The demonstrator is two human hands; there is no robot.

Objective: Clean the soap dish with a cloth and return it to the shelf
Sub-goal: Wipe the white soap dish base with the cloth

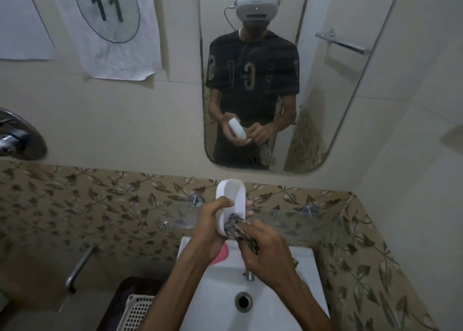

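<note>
Soap dish: white oval, held above the sink; long axis upright, hollow facing the person.
Left hand: fingers wrapped round the dish's lower half.
Right hand: clutching the patterned cloth, pressed into the dish's lower end.
Shelf: glass, just behind.

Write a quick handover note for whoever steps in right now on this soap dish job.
Left hand: grips the white soap dish, held upright over the sink.
Right hand: grips the cloth, its end pushed into the dish's lower part.
Glass shelf: just behind the hands.
Done: dish is off the shelf, wiping is under way.
Left: finish wiping, then set the dish back on the shelf.
</note>
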